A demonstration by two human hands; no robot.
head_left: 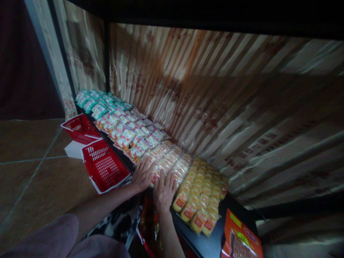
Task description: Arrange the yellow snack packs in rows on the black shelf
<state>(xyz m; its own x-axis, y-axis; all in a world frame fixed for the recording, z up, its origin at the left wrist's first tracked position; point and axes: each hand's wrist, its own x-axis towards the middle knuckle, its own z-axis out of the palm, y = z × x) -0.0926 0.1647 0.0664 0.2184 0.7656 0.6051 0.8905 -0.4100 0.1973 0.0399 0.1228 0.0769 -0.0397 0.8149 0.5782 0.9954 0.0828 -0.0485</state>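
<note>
My left hand (pixel 143 174) lies with fingers outstretched against the near side of the clear-wrapped pale snack packs (pixel 168 157). Close beside it, my right hand (pixel 164 190) rests on the front of the same packs, fingers extended and slightly spread. Neither hand grips anything I can see. To the right of the hands stand rows of yellow wrapped snack packs (pixel 199 193). On the left, red-and-white snack bags (pixel 131 132) sit in rows, with green-and-white bags (pixel 99 102) farther off. All of them stand on a dark shelf (pixel 215 234).
An orange packet (pixel 240 236) lies at the shelf's right end. Two red plastic baskets (pixel 110 166) stand at the left of the shelf, near a white box (pixel 73 149). Wrinkled printed sheeting (pixel 215 100) backs the shelf, and a dark board (pixel 215 18) hangs overhead.
</note>
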